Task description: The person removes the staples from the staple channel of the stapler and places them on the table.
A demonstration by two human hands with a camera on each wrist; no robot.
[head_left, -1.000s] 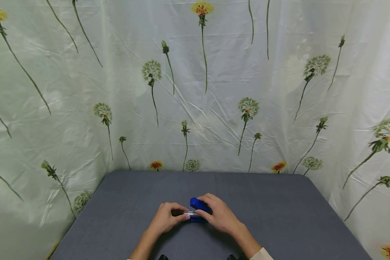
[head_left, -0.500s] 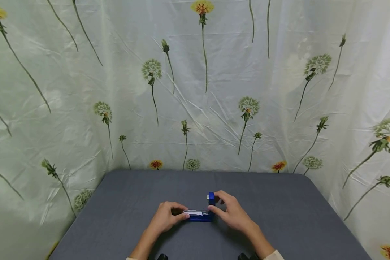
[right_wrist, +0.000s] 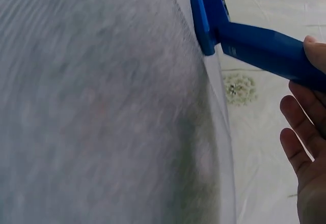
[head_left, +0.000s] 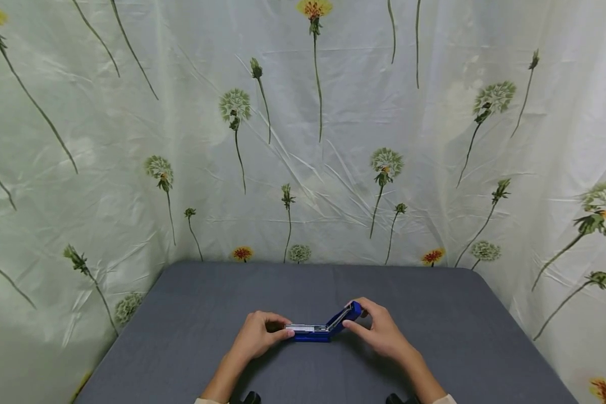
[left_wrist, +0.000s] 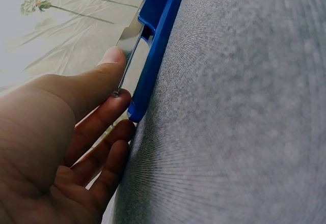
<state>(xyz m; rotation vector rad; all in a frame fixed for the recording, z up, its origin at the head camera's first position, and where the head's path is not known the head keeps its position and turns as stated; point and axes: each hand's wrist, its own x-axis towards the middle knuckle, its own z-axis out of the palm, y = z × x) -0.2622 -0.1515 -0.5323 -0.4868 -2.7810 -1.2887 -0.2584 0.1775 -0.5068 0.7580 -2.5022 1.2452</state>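
Observation:
A blue stapler (head_left: 312, 338) rests on the grey table, its top cover (head_left: 338, 321) swung up and back to the right. The metal staple channel lies exposed along the base. My left hand (head_left: 256, 338) pinches the channel's left end between thumb and index finger; in the left wrist view the thumb (left_wrist: 113, 58) presses on the metal, just above the blue base (left_wrist: 159, 61). With thumb and fingers, my right hand (head_left: 382, 335) holds the free end of the raised cover, also seen in the right wrist view as a blue arm (right_wrist: 265, 48). Whether staples lie in the channel I cannot tell.
The grey cloth-covered table (head_left: 232, 286) has rounded far corners. Behind and at both sides hangs a pale curtain (head_left: 333, 112) printed with dandelions.
My right hand has moved right, swinging the stapler's cover from partly raised, through upright, to leaning back. The left hand stays on the channel's end.

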